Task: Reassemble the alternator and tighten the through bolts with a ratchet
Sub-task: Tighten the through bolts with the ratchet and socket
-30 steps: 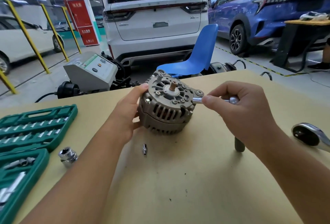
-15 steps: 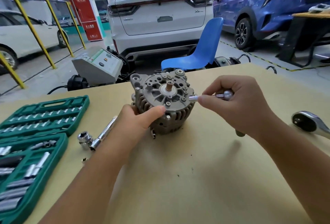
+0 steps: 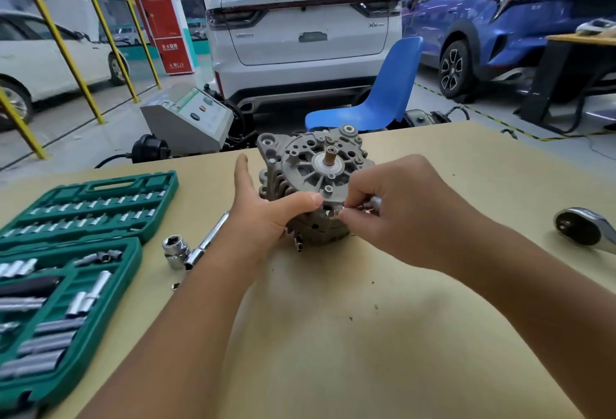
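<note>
On the desk (image 3: 433,335), the left hand (image 3: 266,215) steadies the alternator (image 3: 313,185). The right hand (image 3: 393,215) pinches a small driver (image 3: 366,206) onto a bolt. Next, probably, the ratchet (image 3: 586,228).

We saw a grey alternator (image 3: 313,181) with a copper-brown shaft on our tan surface (image 3: 333,335), a green socket case (image 3: 83,205) holding silver sockets, a blue chair (image 3: 376,95), and yellow posts (image 3: 63,51).
</note>
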A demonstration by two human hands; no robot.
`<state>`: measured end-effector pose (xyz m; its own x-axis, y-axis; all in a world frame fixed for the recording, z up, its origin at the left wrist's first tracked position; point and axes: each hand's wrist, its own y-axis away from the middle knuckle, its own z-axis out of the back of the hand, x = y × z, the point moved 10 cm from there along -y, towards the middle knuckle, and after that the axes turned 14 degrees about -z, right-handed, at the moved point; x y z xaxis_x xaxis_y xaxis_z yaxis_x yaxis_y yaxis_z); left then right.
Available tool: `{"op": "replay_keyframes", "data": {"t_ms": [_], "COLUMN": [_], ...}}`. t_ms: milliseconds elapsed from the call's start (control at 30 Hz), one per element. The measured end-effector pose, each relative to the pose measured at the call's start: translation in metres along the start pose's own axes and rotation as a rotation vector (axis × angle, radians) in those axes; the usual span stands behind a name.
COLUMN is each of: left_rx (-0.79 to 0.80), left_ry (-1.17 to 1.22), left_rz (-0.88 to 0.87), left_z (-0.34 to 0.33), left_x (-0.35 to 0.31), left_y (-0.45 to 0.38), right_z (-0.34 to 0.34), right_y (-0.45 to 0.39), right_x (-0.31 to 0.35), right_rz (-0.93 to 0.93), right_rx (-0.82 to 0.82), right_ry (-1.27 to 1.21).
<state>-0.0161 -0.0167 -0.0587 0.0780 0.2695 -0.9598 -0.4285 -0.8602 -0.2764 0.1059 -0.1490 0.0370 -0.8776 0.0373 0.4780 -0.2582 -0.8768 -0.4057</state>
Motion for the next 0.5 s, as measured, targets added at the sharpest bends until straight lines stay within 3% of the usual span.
{"op": "replay_keyframes", "data": {"t_ms": [167, 300, 367, 500], "left_rx": [0.12, 0.099, 0.069, -0.051], "left_ry": [0.049, -0.016, -0.037, -0.177], "left_rz": [-0.102, -0.082, -0.07, -0.097], "left_z": [-0.004, -0.003, 0.001, 0.008], "left_x": [-0.001, 0.003, 0.005, 0.001], "left_y": [-0.009, -0.011, -0.011, -0.007], "right_z": [-0.018, -0.033, -0.038, -0.019], "right_y": [-0.016, -0.017, -0.022, -0.039], "right_x": [0.053, 0.06, 0.047, 0.016], "right_rz": [0.224, 0.36, 0.285, -0.11], "right_rx": [0.199, 0.301, 0.373, 0.411], "right_ry": [0.622, 0.827, 0.846, 0.642]}}
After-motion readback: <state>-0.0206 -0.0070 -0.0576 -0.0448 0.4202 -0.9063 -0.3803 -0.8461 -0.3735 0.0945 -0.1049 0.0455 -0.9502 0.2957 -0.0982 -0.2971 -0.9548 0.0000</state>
